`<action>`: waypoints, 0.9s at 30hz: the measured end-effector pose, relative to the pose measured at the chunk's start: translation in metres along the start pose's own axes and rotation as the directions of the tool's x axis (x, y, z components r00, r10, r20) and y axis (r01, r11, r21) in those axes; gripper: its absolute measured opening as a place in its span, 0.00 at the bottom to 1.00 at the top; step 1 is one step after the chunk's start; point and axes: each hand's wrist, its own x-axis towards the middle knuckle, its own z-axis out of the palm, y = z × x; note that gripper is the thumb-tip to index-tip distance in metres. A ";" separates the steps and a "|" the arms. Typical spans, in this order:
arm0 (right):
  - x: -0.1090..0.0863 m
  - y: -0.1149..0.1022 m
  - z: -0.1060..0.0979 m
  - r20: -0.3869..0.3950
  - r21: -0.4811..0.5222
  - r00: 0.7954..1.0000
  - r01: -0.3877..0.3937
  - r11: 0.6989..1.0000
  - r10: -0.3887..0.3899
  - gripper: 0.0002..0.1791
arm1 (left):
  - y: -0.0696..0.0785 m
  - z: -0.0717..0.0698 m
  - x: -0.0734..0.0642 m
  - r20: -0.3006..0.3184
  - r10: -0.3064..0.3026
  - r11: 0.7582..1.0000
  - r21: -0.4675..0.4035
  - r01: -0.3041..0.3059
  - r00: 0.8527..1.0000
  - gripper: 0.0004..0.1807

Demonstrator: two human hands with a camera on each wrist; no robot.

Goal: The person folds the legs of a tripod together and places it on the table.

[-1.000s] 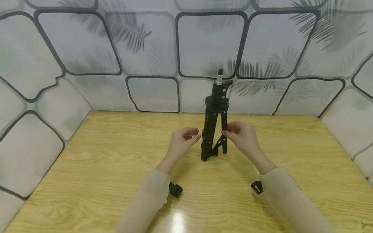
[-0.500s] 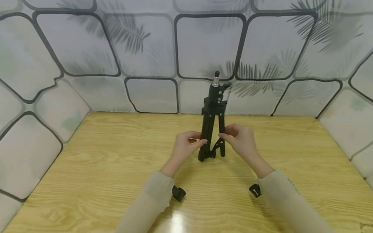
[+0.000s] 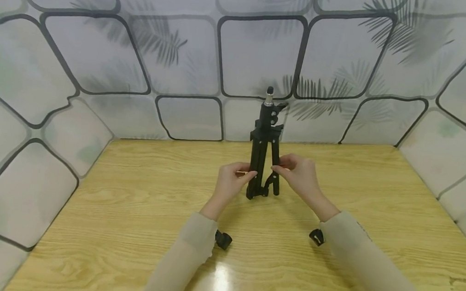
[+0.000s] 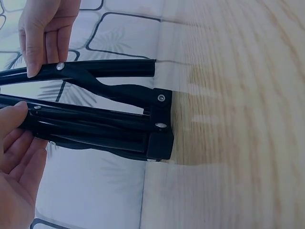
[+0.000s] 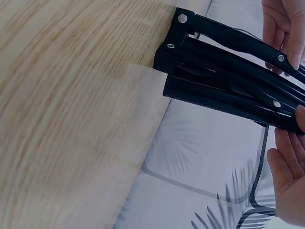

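A small black tripod stand [image 3: 264, 132] with a silver tip stands upright on the wooden table, its legs slightly spread. My left hand [image 3: 230, 180] pinches the left leg between thumb and fingers. On the other side, my right hand [image 3: 299, 175] pinches the right leg [image 3: 275, 154], which angles away from the others. The left wrist view shows the braces [image 4: 109, 90] joining the legs to a bottom bracket [image 4: 161, 124] close over the wood. From the right wrist, the right-hand fingers [image 5: 288, 152] curl under a leg tube [image 5: 214, 107].
A pale wall covering [image 3: 261, 55] with dark rounded outlines and leaf prints rises behind and beside the wooden table [image 3: 137, 192]. Small black pieces show beside the left cuff [image 3: 223, 240] and right cuff [image 3: 317, 237].
My left hand has moved right from beside the tripod and now grips its left leg. The tripod has shifted slightly left, my right hand staying on its leg.
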 end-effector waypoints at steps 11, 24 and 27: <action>0.000 -0.001 0.003 0.000 0.010 1.000 -0.017 1.000 0.017 0.13 | 0.001 -0.003 0.000 0.009 -0.018 1.000 0.010 0.018 1.000 0.11; 0.001 -0.001 0.008 0.000 0.045 1.000 -0.031 0.998 0.031 0.14 | -0.001 -0.005 0.002 0.027 -0.030 0.999 0.014 0.029 0.999 0.12; 0.002 -0.001 0.008 0.002 0.050 0.999 -0.037 0.998 0.037 0.13 | -0.002 -0.005 0.002 0.030 -0.030 0.999 0.016 0.030 0.999 0.12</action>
